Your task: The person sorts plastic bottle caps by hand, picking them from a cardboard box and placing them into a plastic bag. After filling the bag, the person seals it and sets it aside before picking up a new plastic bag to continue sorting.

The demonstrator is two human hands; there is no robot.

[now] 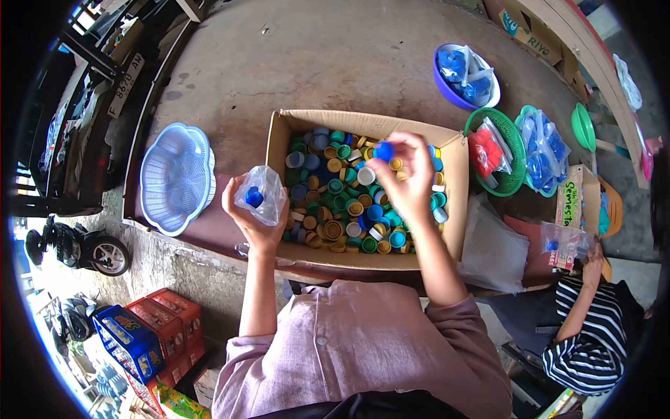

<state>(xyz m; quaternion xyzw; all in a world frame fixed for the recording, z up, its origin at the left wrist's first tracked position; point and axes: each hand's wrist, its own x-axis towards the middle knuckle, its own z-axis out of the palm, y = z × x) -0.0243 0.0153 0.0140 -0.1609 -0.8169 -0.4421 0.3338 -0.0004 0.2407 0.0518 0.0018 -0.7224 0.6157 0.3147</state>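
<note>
A clear plastic bag (271,178) is held in my left hand (252,227), its mouth spread at the top. Inside it lies a blue bottle cap (254,197). My right hand (410,178) pinches another blue bottle cap (384,151) between thumb and fingers, above the right half of an open cardboard box (363,122). Bottle caps (333,229) in yellow, green, blue and white fill the box bottom. The left hand is just outside the box's left wall.
A pale blue basket (178,178) stands at left. To the right are a purple bowl (443,80) and green basket (513,143) with bagged caps, plus flat plastic bags (492,244). A person in a striped sleeve (590,349) holds a bag at far right.
</note>
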